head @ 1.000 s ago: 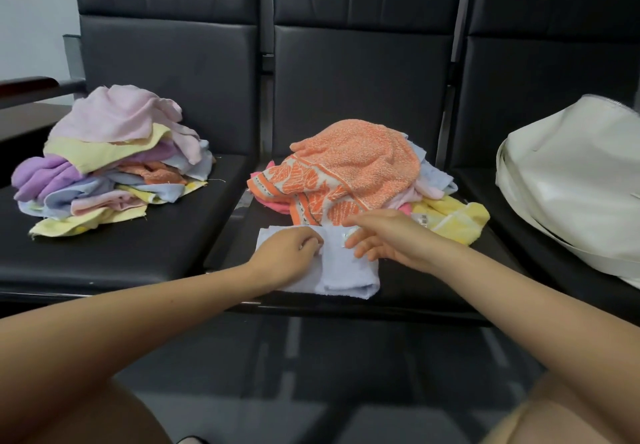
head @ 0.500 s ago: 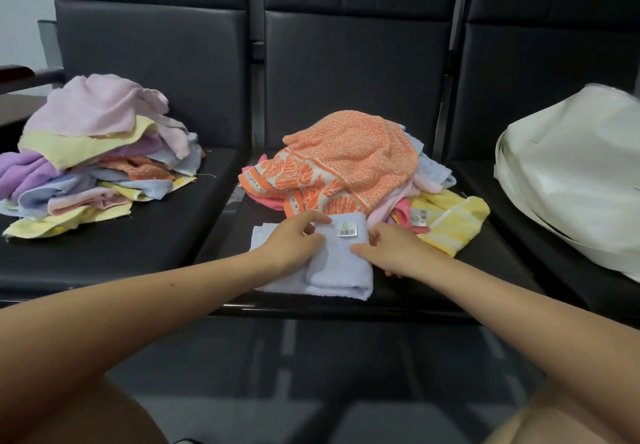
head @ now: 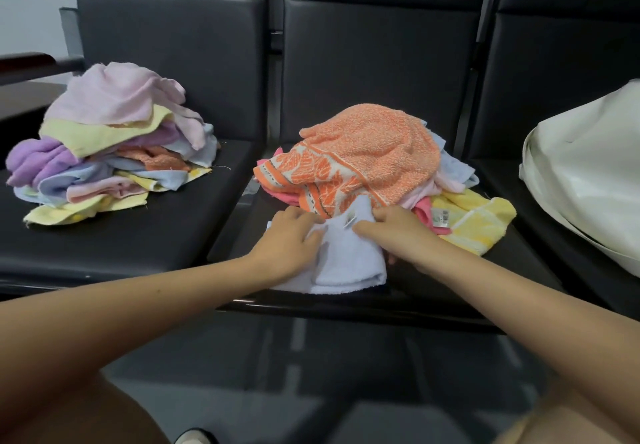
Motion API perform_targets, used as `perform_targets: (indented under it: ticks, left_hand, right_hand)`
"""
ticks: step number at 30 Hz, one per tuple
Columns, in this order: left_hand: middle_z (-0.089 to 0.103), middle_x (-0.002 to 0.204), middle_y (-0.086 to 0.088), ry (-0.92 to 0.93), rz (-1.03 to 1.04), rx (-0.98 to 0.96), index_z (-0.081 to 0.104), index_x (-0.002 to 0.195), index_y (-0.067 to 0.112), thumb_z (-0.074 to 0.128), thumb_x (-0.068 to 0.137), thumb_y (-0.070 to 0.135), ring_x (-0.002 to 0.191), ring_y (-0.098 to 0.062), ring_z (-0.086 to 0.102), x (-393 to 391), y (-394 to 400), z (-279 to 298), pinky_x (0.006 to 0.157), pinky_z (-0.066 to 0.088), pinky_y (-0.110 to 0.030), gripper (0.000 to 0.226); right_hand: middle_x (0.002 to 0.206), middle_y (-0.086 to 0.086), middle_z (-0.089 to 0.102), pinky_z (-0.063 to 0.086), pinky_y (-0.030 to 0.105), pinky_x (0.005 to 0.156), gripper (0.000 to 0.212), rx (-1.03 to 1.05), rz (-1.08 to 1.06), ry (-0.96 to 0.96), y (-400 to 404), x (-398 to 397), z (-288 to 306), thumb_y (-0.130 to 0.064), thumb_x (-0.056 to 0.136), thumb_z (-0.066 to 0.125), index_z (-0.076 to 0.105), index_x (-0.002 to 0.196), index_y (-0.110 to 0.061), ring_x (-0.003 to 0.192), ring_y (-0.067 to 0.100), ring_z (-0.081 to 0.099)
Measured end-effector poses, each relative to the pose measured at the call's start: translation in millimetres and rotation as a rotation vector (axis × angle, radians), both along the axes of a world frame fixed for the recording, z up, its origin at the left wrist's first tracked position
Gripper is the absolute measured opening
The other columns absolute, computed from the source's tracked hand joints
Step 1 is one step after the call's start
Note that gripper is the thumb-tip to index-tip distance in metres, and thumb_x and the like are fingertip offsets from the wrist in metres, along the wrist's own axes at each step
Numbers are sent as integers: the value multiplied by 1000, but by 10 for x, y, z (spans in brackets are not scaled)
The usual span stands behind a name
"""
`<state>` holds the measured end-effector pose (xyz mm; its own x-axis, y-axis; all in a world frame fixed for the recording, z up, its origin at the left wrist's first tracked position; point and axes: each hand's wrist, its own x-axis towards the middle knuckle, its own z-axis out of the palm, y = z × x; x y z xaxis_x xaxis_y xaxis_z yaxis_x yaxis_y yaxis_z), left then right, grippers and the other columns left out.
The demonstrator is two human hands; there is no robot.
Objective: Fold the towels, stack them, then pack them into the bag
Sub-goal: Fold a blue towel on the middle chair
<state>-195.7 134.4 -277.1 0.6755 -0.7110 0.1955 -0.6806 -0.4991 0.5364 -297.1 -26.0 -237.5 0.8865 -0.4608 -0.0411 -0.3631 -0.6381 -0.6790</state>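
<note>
Black bench seats [head: 114,246] | pale blue towel [head: 346,263] at middle seat's front edge, part-folded | left hand [head: 291,242] pressing flat on its left half | right hand [head: 391,232] gripping its right edge, fingers curled | orange towel pile [head: 363,152] just behind | pastel pile [head: 114,142] on left seat | white bag [head: 588,173] on right seat

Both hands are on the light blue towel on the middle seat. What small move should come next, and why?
Probably fold the raised far end toward the near edge and press it flat. The light blue towel is only partly folded: the left hand holds its left side down, while the right hand lifts the tagged end.
</note>
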Motion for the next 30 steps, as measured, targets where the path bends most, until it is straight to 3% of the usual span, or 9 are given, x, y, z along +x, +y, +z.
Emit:
perform_targets:
  ticks: [2,5,7,9,15,21,23,26,30]
  left_hand:
    - [61,114,-6,224,91,-175,64,115,13,41,101,21,100,-17,55,40,26,112,88,43,-32,28]
    - [64,83,-9,834,249,-427,63,99,7,36,102,29,66,-19,58,47,70,241,63,47,-30,35]
    - [65,81,-11,1093,300,-552,63,94,7,37,101,38,68,-22,61,47,108,266,59,47,-30,42]
    - [68,83,-8,1136,290,-583,65,93,8,44,99,41,74,-20,65,62,130,252,60,48,-28,39]
    - [64,91,-9,769,294,-347,61,90,10,51,96,17,82,-20,60,183,184,188,71,47,-31,14]
    - [58,78,5,159,221,-82,56,86,16,45,98,24,75,-15,54,263,323,120,60,38,-26,18]
    - [60,92,3,-4,219,49,58,106,16,44,99,29,90,-19,57,271,365,22,72,43,-31,21]
    - [52,121,-7,-220,319,202,45,140,15,39,101,36,112,-24,45,228,365,-127,92,37,-36,44]
    - [46,129,-5,-197,359,183,47,139,18,38,101,37,118,-23,39,219,360,-164,96,32,-35,44]
  right_hand:
    - [84,29,58,35,30,64,39,163,16,-118,92,86,63,-31,86,60,61,88,8,69,19,50]
    - [76,14,56,37,29,68,38,389,125,-216,278,192,101,-32,91,60,61,80,5,73,17,50]
    - [77,7,60,45,27,64,28,517,223,-194,378,234,92,-21,98,53,64,76,-7,68,14,57]
    - [81,10,64,51,27,63,25,539,292,-168,433,261,60,-15,99,50,63,79,-8,68,15,63]
    - [67,4,63,46,20,47,21,197,262,-106,315,346,-84,-11,93,54,60,72,-11,58,13,59]
    - [68,-1,60,43,32,65,44,-445,246,60,323,348,-127,-54,87,60,55,67,-15,67,15,56]
    - [59,-4,48,35,27,55,53,-483,232,98,344,366,-139,-61,86,58,42,57,-19,57,10,46]
    - [58,-11,34,23,23,51,54,-456,239,88,382,404,-179,-63,85,58,27,58,-28,53,3,31]
    - [60,-12,35,24,22,51,51,-367,266,123,395,465,-191,-58,86,61,30,59,-26,55,3,33]
